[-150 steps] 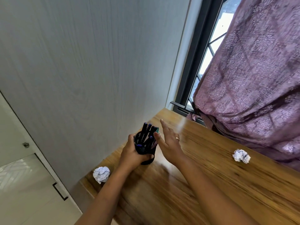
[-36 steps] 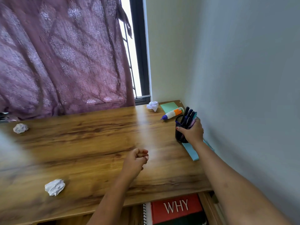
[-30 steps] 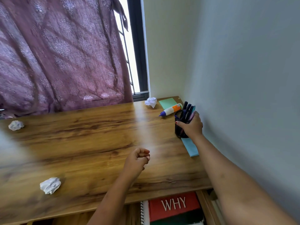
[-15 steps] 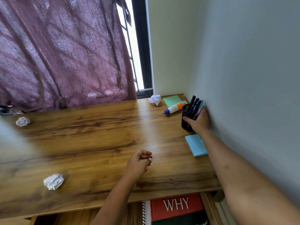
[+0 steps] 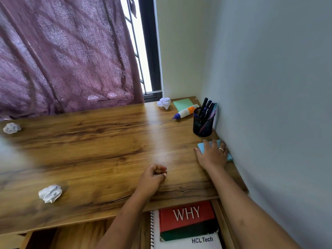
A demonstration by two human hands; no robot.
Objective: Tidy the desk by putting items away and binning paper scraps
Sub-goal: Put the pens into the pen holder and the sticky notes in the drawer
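The right hand's fingers (image 5: 214,143) are lying spread and flat on the blue note pad (image 5: 201,147), pressing it against the counter (image 5: 89,150) beside the wall; the right hand (image 5: 212,156) is not gripping it. The left hand (image 5: 152,177) is resting mid-counter with its fingers curled together, apparently holding nothing. Just beyond the pad, the pen holder (image 5: 203,123) is standing upright in the corner, so that part looks done. The glue bottle (image 5: 185,112) and green note pad (image 5: 183,103) are lying loose behind it. Three paper scraps, one by the window (image 5: 164,102), one far left (image 5: 11,128) and one near the front edge (image 5: 50,193), are waiting for a bin, which is not showing. Below, the open drawer (image 5: 221,209) is holding a red book (image 5: 186,216).
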